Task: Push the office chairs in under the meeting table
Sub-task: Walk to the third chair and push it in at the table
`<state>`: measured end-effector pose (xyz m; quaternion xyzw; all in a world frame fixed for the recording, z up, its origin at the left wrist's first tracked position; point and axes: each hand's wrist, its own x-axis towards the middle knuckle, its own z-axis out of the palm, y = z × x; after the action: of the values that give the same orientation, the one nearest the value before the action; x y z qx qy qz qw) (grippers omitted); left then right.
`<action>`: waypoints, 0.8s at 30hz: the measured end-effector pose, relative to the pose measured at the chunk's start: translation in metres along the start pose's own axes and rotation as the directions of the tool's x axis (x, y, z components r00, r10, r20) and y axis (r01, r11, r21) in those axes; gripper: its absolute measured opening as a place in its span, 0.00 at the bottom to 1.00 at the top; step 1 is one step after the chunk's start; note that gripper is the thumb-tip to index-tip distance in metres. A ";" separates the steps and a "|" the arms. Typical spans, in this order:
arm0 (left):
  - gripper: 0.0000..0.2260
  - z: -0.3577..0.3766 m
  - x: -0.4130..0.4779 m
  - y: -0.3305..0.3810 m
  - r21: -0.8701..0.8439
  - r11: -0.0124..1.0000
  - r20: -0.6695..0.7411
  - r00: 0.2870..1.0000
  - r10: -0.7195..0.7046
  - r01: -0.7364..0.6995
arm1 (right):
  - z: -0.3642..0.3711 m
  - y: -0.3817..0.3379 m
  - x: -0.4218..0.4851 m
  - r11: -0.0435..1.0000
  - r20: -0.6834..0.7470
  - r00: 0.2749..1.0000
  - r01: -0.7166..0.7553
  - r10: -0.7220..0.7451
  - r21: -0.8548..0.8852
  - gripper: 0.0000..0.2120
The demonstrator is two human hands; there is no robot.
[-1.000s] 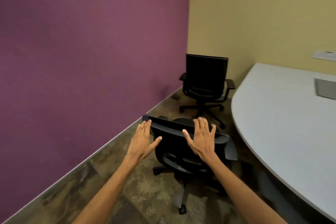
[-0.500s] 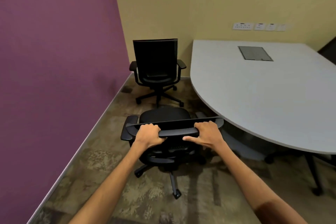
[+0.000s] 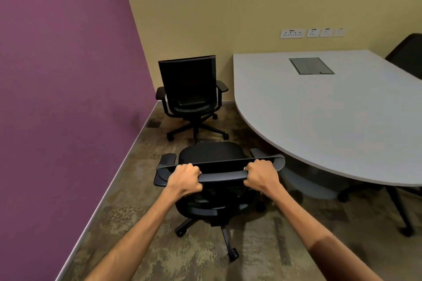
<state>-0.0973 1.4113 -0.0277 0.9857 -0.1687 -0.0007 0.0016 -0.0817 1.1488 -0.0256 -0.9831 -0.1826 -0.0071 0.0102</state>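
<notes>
Atop the near chair [image 3: 211, 155] backrest, both hands clench, knuckles up.

Third chair [image 3: 408, 52]: cut by right edge | desk [image 3: 342, 121]: right end out of frame | wall sockets [image 3: 311, 33]: markings too small to tell

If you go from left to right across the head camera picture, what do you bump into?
Purple wall → far black chair → white table → dark chair at the right edge.

I have both arms stretched forward, my left hand [image 3: 186, 178] and right hand [image 3: 261, 174] curled into tight fists, knuckles up.
</notes>
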 end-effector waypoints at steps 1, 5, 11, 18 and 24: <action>0.08 0.001 0.001 -0.003 0.011 1.000 0.004 1.000 0.009 -0.009 | 0.001 -0.003 0.000 1.000 0.000 1.000 -0.007 0.007 -0.001 0.08; 0.08 0.004 0.016 -0.027 0.064 0.994 -0.034 0.995 0.096 -0.093 | 0.005 -0.016 0.008 0.997 -0.017 0.997 -0.081 0.081 0.001 0.07; 0.10 0.005 0.033 -0.075 0.069 0.973 -0.051 0.973 0.224 -0.220 | 0.009 -0.064 0.015 0.971 -0.060 0.969 -0.239 0.239 0.007 0.09; 0.11 0.002 0.067 -0.136 0.067 0.926 -0.047 0.925 0.376 -0.372 | 0.016 -0.123 0.042 0.897 -0.136 0.889 -0.442 0.438 0.001 0.07; 0.10 -0.005 0.105 -0.166 0.066 0.870 0.035 0.872 0.488 -0.489 | 0.015 -0.147 0.068 0.843 -0.089 0.841 -0.537 0.534 -0.015 0.10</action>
<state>0.0566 1.5333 -0.0238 0.9105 -0.4120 -0.0025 -0.0353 -0.0714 1.3108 -0.0366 -0.9939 0.0998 -0.0475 -0.0001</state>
